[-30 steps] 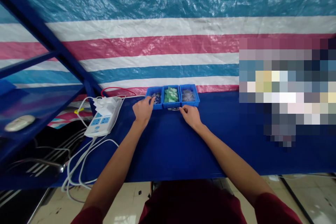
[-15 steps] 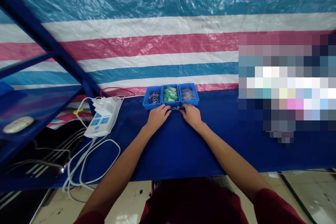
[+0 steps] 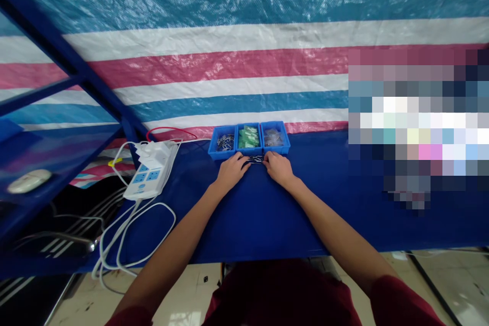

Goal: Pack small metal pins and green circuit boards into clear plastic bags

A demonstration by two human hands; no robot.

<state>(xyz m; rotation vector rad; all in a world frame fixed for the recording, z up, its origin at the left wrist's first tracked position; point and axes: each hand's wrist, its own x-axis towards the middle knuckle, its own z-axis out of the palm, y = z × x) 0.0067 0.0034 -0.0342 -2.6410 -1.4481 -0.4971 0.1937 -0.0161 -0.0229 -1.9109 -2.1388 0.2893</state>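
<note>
Biggest thing in view is the striped tarp (image 3: 229,5) hanging across the back, white, blue and reddish pink, pretty wrinkly and shiny. In front of it is a long blue table (image 3: 260,219). Off to the left there's a dark blue frame (image 3: 64,56) slanting down, with a blue shelf (image 3: 57,158) beside it. Far right is pixelated, so no clue there.

Near the table's back edge, three blue bins sit side by side: left bin (image 3: 223,155), middle bin (image 3: 249,152), right bin (image 3: 280,150). Well left of those is a white power strip (image 3: 143,188) with a chunky white plug (image 3: 155,154) at its far end.

Now the hands. Left hand (image 3: 232,170) is just in front of the left and middle bins, right hand (image 3: 278,167) just in front of the right one. Both are palm down, fingers loosely bent, fingertips facing each other. A white mouse-looking thing (image 3: 29,181) lies on the shelf.

Smallest stuff: green packets (image 3: 248,137) in the middle bin, see-through bits (image 3: 273,137) in the right, dark and silvery pieces (image 3: 225,142) in the left. A few slim black-and-silver parts (image 3: 255,159) lie between the fingertips, right by the middle bin; can't tell whether either hand is pinching them or just touching.
</note>
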